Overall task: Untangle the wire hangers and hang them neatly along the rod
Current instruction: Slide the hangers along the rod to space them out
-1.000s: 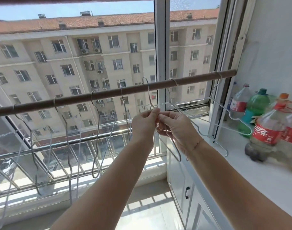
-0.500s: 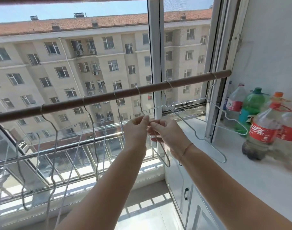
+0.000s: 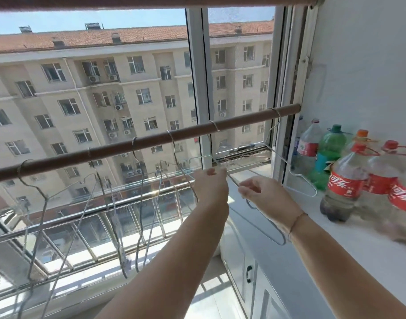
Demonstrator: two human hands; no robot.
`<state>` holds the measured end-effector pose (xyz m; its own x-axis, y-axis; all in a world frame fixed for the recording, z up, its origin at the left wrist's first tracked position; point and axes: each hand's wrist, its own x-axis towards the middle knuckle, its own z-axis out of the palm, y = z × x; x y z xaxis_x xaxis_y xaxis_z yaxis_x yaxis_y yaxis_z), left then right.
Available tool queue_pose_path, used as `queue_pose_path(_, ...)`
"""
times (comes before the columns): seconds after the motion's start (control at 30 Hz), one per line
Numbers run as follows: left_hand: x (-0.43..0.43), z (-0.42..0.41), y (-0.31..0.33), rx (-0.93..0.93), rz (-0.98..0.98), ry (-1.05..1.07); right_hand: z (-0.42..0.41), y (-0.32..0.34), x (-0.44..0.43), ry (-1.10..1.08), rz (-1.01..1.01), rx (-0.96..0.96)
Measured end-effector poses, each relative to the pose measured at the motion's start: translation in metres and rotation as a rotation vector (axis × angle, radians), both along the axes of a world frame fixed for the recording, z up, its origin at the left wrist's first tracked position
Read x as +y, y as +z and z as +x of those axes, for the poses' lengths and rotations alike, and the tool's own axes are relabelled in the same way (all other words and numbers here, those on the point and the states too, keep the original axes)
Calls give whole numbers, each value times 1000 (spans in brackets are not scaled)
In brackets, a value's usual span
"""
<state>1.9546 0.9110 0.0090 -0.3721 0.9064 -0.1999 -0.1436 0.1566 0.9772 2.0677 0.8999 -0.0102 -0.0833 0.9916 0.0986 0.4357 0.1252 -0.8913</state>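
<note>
A brown rod point(image 3: 149, 142) slants across the window, lower at the left. Several silver wire hangers hook over it. One hanger point(image 3: 38, 217) hangs at the far left, and others point(image 3: 139, 203) hang near the middle. My left hand point(image 3: 211, 183) pinches wire just below the rod at the centre. To its right, my right hand point(image 3: 264, 192) pinches the wire of a hanger point(image 3: 266, 231) whose loop droops under my wrist. At the rod's right end, another hanger point(image 3: 296, 178) hangs beside the window frame.
A white counter point(image 3: 358, 249) runs along the right wall and carries several plastic bottles point(image 3: 342, 187), red-labelled and green. White cabinet doors point(image 3: 250, 272) sit under it. Outside the glass are a metal railing point(image 3: 100, 210) and an apartment block.
My hands have drawn apart: the right hand has moved right and down with its wire. The view has shifted, so the rod sits lower in frame.
</note>
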Motion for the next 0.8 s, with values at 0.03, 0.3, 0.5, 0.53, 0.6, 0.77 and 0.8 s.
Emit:
queue_pose_path(0.03,3,1,-3,-9,-1,-2,0,-1,0,17,-13,29)
queue_pose_path(0.3,25,8,23,-70,94,46,-13,16,25,32,49,187)
queue_pose_path(0.5,40,11,14,-63,19,66,-14,8,40,46,6,162)
queue_pose_path(0.53,41,12,6,-64,2,63,-12,2,39,47,-22,152)
queue_pose_path(0.6,39,16,-13,-66,-27,56,-7,-12,34,63,-87,156)
queue_pose_path(0.77,16,31,-64,25,-63,-6,12,-42,26,-8,-119,133)
queue_pose_path(0.8,11,32,-73,60,-65,-18,16,-47,26,-49,-106,129)
